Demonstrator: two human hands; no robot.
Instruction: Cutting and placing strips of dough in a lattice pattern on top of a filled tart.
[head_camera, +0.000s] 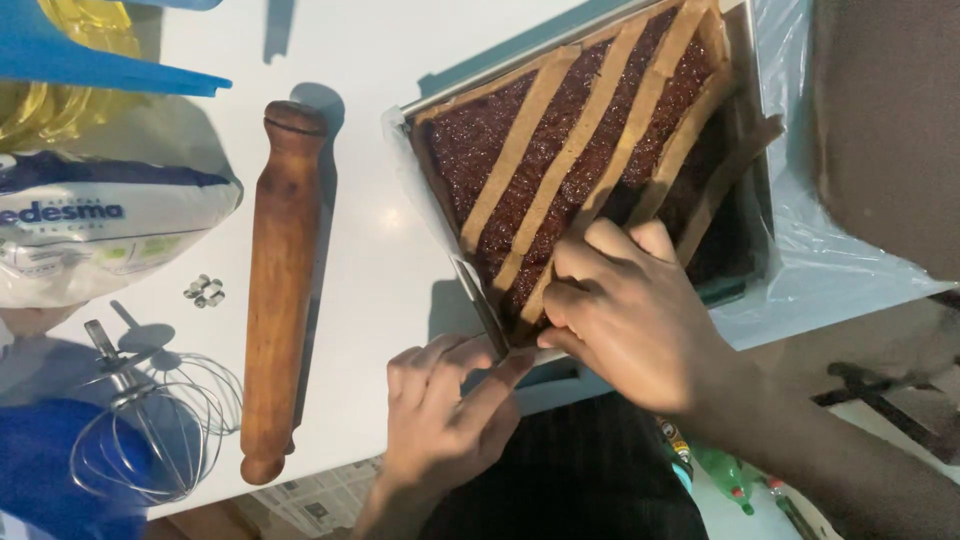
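A rectangular baking tray (757, 120), filled with dark jam and crossed by pale dough strips (578, 145), was set at two o'clock on the white table (385, 260). The right hand (630, 315) was laid on its near corner, fingers (610, 240) curled together on a strip end. The left hand (445, 415) was pressed to the tray edge, fingers pinched. A wooden rolling pin (278, 280) and wire whisk (150, 420) were left at nine o'clock.

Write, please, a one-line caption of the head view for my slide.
Both hands, left hand and right hand, press dough strips over a jam-filled tart beside a wooden rolling pin.
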